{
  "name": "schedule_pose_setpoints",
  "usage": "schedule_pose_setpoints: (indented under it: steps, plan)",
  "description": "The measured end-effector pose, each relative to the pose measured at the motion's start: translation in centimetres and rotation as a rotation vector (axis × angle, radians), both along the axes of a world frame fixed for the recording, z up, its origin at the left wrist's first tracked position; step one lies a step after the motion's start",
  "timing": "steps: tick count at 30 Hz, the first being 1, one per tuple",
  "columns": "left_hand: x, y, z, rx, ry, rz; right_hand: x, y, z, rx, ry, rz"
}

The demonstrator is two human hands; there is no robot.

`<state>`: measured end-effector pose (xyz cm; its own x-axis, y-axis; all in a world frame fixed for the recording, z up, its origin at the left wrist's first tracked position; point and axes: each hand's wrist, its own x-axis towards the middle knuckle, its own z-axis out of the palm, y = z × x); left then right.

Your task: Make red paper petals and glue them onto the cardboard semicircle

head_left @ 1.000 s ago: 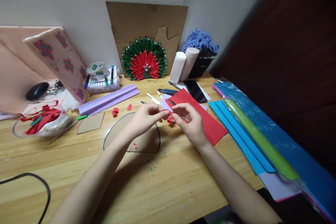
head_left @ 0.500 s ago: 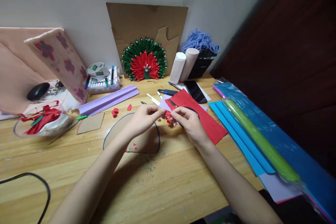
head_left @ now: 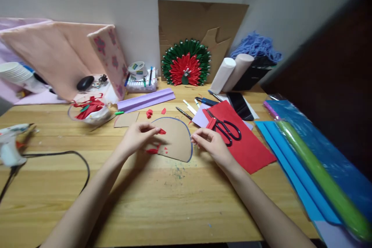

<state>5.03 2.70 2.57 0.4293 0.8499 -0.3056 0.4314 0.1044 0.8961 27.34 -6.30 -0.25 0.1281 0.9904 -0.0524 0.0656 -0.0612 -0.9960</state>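
Note:
My left hand (head_left: 140, 136) is above the left part of a rounded cardboard piece (head_left: 176, 139) with a blue edge line. Its thumb and fingertips pinch a small red paper piece (head_left: 162, 131). Below those fingers, another red scrap (head_left: 152, 150) lies at the cardboard's lower left edge. My right hand (head_left: 211, 143) hovers by the right edge of the cardboard, its thumb and index finger pressed together; what they hold, if anything, is too small to tell. Just beyond it, black-handled scissors (head_left: 228, 128) rest on a red sheet (head_left: 252, 155).
A glue gun (head_left: 11, 147) and its black cord (head_left: 64, 152) are at the left. Behind are a bowl of red scraps (head_left: 100, 115), a purple strip (head_left: 145, 100), markers (head_left: 142, 83) and a red-green fan-shaped craft (head_left: 186, 64). Blue and green rolls (head_left: 316, 166) line the right.
My hands were together at the red piece and have moved apart, the left one taking it over the cardboard. The view has turned left, bringing the glue gun in.

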Motion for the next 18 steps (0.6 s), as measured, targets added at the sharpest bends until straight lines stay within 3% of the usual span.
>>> schedule_pose_setpoints:
  steps: [2, 4, 8, 12, 18]
  plan:
    - [-2.1, -0.4, -1.1, -0.100, 0.004, 0.092, -0.7, -0.2, -0.2, -0.019, -0.028, 0.051]
    - [-3.3, -0.8, -2.3, -0.046, 0.030, 0.159, -1.2, -0.3, -0.6, -0.045, -0.039, 0.094]
    - [-4.0, -1.3, -3.9, 0.042, 0.067, 0.099, -1.8, -0.5, -1.5, -0.088, -0.045, 0.152]
    - [-3.9, -1.7, -4.3, 0.063, 0.095, 0.051, -2.3, -0.7, -2.0, -0.092, -0.076, 0.174]
    - [-3.3, -2.2, -4.4, 0.116, 0.112, 0.100, -3.6, -1.0, -2.4, -0.088, -0.224, 0.201]
